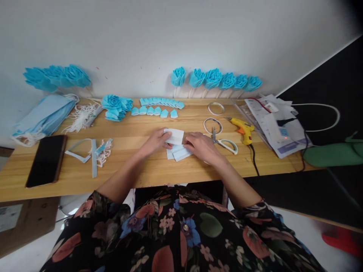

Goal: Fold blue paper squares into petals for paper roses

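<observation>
At the left of the desk [153, 173], a stack of blue masks [47, 113] lies beyond a dark phone [47, 160], with cut strips [94, 160] to the phone's right. Near the middle, the left hand [157, 141] pinches a white piece [175, 135] just above pale folded pieces [179, 153], while the right hand [200, 145] bends its fingers at its right end, whether gripping I cannot tell. Farther right lie open scissors [216, 141], a yellow glue gun [245, 130] and papers [260, 115].
</observation>
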Demonstrator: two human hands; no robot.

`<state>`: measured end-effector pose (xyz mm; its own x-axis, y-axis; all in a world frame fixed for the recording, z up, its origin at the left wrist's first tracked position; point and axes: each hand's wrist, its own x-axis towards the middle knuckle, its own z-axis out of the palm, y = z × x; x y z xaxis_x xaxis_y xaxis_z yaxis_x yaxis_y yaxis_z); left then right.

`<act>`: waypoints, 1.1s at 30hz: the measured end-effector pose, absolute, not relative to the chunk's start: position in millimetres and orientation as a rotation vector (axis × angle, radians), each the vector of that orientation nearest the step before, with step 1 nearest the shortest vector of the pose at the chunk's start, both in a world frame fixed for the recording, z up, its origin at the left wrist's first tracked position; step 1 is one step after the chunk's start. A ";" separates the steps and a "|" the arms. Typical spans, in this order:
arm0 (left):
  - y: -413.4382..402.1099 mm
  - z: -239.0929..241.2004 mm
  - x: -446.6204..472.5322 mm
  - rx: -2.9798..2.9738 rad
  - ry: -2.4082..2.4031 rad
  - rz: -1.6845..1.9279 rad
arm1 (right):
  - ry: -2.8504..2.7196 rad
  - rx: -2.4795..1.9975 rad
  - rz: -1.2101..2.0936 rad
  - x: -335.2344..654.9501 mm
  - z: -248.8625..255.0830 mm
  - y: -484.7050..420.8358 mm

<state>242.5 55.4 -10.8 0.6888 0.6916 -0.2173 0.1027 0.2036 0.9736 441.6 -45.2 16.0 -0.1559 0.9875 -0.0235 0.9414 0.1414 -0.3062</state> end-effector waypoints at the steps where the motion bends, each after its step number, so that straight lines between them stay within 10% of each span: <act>1: 55.5 -11.5 242.6 1.322 0.748 0.466 | -2.206 -1.898 0.379 443.5 17.6 -49.1; 15: 61.3 -1.4 242.3 1.087 0.848 0.676 | -1.388 -1.468 1.137 455.1 27.6 -81.7; 23: 61.2 5.8 241.5 1.048 0.834 0.748 | -1.692 -1.628 0.518 434.0 4.9 -51.9; 33: 54.1 6.4 245.5 1.098 0.794 0.726 | -1.639 -1.453 0.576 432.8 14.5 -39.2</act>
<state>245.5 54.1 6.4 0.5265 0.8285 -0.1908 -0.1153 0.2919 0.9495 432.8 -39.2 14.5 0.0351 0.9568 0.2887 0.5662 0.2190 -0.7946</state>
